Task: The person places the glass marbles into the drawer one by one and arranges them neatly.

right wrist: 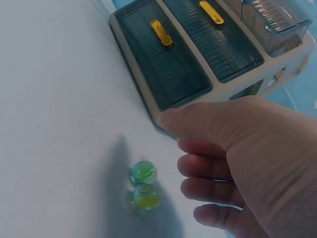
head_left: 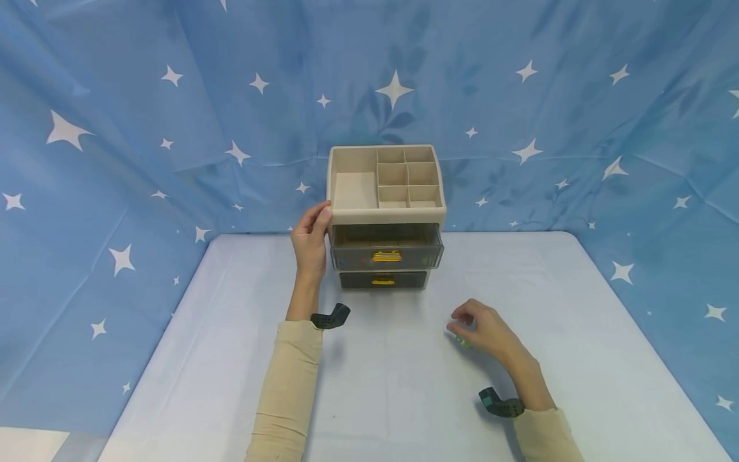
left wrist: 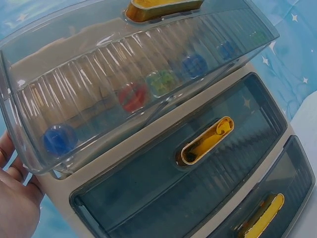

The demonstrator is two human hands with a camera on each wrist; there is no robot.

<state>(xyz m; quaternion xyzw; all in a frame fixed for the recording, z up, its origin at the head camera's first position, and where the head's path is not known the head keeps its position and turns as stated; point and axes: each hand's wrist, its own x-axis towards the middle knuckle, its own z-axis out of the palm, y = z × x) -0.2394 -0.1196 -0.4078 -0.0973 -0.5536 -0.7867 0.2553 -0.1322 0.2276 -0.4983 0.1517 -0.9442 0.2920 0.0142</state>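
A cream desktop drawer organizer (head_left: 388, 217) stands at the back of the table, its clear top drawer (head_left: 388, 258) pulled out. My left hand (head_left: 312, 240) holds the organizer's left side near the top edge, thumb toward the front. Inside the pulled-out drawer lie several marbles, among them a blue marble (left wrist: 60, 140) and a red marble (left wrist: 132, 96). My right hand (head_left: 485, 330) hovers over the table at the front right, fingers loosely bent and holding nothing. Beside its fingers two green marbles, one nearer (right wrist: 147, 197) and one farther (right wrist: 144, 172), sit side by side on the table.
Two lower drawers with gold handles are closed, including the middle drawer (left wrist: 183, 153). Divided compartments (head_left: 407, 176) form the organizer's top. A white cloth (head_left: 381, 385) covers the table, and a blue star-patterned curtain (head_left: 277, 128) hangs behind and on both sides.
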